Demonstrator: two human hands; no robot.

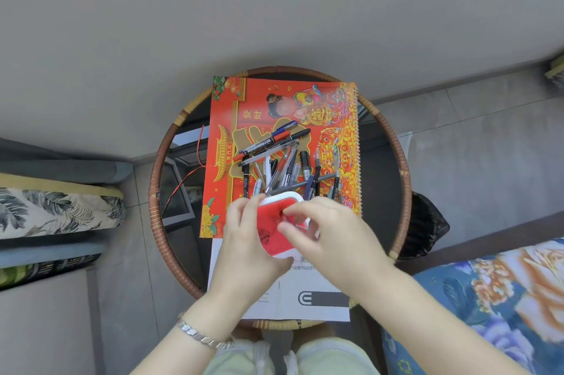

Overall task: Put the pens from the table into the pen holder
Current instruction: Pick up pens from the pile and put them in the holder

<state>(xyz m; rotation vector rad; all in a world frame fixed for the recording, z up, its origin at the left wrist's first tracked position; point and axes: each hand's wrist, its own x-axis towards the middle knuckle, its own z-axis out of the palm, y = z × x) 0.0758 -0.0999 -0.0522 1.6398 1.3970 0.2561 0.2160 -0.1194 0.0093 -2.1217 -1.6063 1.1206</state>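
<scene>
A red pen holder with a white rim (pixel 276 234) is held over the near half of the round table. My left hand (pixel 247 240) wraps its left side. My right hand (pixel 323 231) has its fingertips at the holder's opening; whether they pinch anything I cannot tell. Several pens (pixel 283 161) lie in a loose pile on a red calendar (pixel 225 118) just beyond the holder. A blue pen and a red-capped pen lie diagonally on top of the pile.
The round rattan-rimmed glass table (pixel 158 167) carries the calendar and a white paper sheet (pixel 305 301) near me. A red wire (pixel 183 182) lies at the left. Cushioned seats stand left (pixel 61 210) and right (pixel 503 298). A black bin (pixel 427 228) sits beyond the table's right rim.
</scene>
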